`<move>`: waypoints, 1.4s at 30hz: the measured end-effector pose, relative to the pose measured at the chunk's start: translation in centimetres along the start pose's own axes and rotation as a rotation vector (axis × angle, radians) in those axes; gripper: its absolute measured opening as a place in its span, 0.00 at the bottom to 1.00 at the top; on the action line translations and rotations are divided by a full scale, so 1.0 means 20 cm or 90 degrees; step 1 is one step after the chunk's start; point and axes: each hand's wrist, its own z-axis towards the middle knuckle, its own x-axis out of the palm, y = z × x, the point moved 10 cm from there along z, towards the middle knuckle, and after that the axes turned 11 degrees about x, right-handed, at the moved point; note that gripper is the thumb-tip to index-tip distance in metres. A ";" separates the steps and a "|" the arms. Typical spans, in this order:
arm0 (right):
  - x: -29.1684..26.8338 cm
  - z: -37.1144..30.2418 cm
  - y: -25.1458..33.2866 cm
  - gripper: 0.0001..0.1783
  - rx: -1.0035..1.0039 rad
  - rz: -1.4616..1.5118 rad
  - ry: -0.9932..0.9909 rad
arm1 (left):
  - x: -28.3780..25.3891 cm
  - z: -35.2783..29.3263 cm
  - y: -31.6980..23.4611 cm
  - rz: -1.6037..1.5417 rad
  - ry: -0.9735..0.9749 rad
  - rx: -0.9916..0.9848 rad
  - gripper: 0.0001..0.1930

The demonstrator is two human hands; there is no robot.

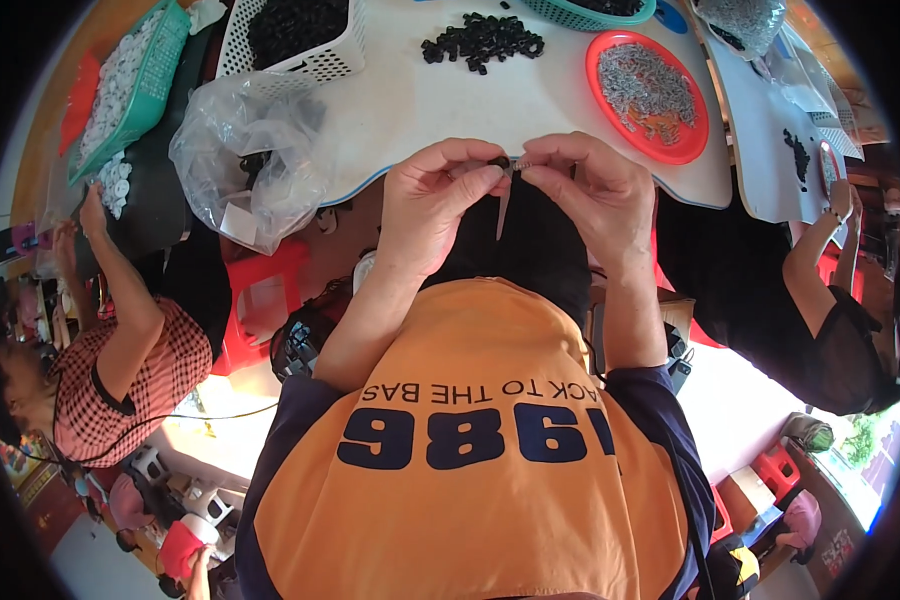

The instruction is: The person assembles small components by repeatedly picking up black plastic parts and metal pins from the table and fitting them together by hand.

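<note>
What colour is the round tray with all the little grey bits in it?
The round tray is bright red; the head view shows it.

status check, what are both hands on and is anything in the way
Left hand pinching small dark piece. Right hand close beside it, hold too small to tell. Red tray beyond right hand, not between them.

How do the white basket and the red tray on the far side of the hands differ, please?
The white basket has straight sides and corners, while the red tray is round. The basket has perforated, fairly deep walls; the tray looks shallow, with a plain rim. The basket holds black pieces, whereas the tray holds small silvery-grey parts. Both are open-topped and hold many loose pieces.
</note>
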 end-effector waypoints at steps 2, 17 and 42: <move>0.02 -0.01 0.03 0.15 0.007 -0.035 -0.002 | -0.01 -0.01 -0.03 0.064 -0.001 0.007 0.11; 0.12 -0.01 0.04 0.20 0.035 -0.214 0.112 | 0.02 -0.03 -0.11 0.486 0.136 0.038 0.09; 0.11 0.86 -0.70 0.10 -0.053 -0.460 -0.111 | -0.55 -0.10 0.22 -0.243 -0.206 -0.182 0.09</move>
